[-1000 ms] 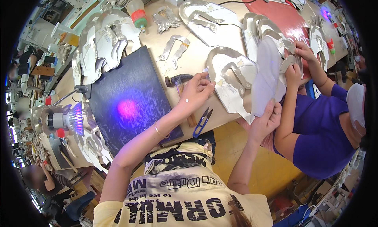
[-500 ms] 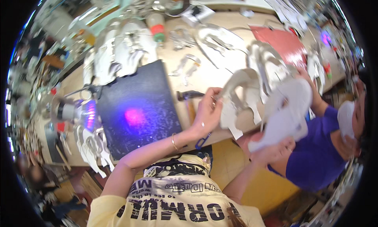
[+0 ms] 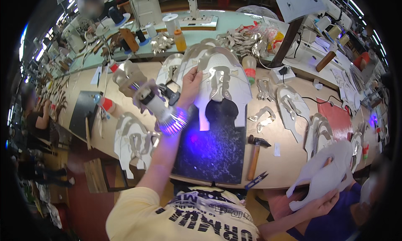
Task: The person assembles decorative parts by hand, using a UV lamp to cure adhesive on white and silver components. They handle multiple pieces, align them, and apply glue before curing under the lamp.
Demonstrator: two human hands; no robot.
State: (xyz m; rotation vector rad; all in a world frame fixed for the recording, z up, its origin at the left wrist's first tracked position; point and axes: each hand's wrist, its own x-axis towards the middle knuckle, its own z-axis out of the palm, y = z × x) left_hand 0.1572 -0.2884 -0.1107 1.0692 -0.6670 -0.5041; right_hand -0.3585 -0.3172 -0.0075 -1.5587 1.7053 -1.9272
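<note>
Workshop benches crowd the background behind a long tan table [image 3: 289, 165]. Since a second ago the left hand [image 3: 190, 84] has left the near edge and reached to the table's middle, where it now grasps a white cut shoe-upper panel [image 3: 224, 80] over the dark cutting mat [image 3: 211, 149]. The right hand [image 3: 320, 203] has swung its own white panel [image 3: 324, 174] out past the table's near right corner, so one piece looks set aside and another picked.

Left arm outstretched, fingers [image 3: 193, 75] closed; right hand [image 3: 324, 204] low, gripping.
</note>
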